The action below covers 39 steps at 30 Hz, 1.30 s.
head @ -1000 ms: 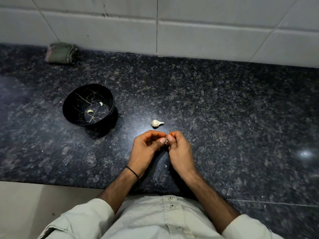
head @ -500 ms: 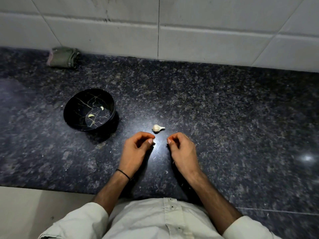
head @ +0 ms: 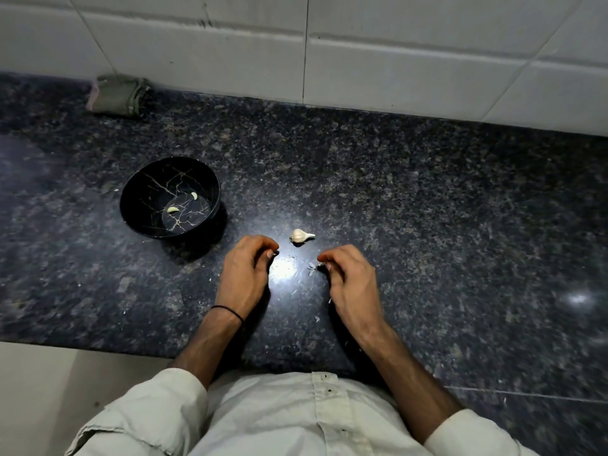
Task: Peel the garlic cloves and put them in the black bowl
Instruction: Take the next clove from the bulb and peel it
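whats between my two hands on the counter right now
In the head view, only bare counter with a light glare and a few skin flakes lies between the left hand and right hand. The garlic piece sits just beyond the gap.

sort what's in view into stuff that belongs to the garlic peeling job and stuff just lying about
Job: black bowl, two peeled cloves inside it, loose unpeeled clove, skin flakes.
Lying about: folded green cloth at the back.
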Available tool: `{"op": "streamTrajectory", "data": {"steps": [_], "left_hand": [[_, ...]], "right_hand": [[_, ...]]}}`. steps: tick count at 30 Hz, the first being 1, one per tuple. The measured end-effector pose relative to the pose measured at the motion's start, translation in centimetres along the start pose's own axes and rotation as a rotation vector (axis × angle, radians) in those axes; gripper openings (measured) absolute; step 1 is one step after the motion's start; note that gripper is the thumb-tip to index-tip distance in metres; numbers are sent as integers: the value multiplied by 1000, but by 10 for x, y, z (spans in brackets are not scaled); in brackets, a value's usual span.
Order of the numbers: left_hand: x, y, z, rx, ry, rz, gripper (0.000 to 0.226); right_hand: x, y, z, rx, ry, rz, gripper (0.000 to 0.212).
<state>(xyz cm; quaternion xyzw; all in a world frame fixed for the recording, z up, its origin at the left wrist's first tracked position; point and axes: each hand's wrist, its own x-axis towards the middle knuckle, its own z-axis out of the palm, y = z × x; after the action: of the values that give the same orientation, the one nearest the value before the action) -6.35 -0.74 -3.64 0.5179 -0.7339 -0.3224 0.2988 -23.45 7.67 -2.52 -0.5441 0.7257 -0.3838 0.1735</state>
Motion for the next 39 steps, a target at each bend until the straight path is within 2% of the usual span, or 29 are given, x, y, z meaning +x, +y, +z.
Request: {"op": "streamTrajectory", "data": {"steps": [3,6,9,11,14,17,21,24,29,34,39], "left_hand": [[0,-2,0,-41,17,-9,19],[1,-2,0,-82,35,-29,21],[2,-5,2,-122,43,-54,24],[3,-8,3,-155,45,-69,26],[5,-8,5,-204,65,-104,29],[7,-8,6,-250,101,-136,28],[8,-10,2,-264,122,-138,27],[12,-10,1,-255,121,-123,27],[21,-12,1,-204,115,-108,22],[22,-14,1,-201,115,-99,22],[19,-16,-2,-178,106,-51,20]], "right_hand": [[1,3,-7,-36,68,51,26],[-1,10,-12,-176,159,132,33],[-9,9,-6,-283,112,221,39],[-15,3,2,-289,52,214,43],[-24,-5,12,-215,-84,66,47],[-27,-10,19,-99,-195,-52,41],[-11,-9,14,-25,-103,-47,36],[4,-9,10,-86,-122,-87,37],[8,-5,17,-254,-363,-310,38],[-15,3,11,-336,-591,-607,38],[-33,43,-23,-419,-627,-681,38]]}}
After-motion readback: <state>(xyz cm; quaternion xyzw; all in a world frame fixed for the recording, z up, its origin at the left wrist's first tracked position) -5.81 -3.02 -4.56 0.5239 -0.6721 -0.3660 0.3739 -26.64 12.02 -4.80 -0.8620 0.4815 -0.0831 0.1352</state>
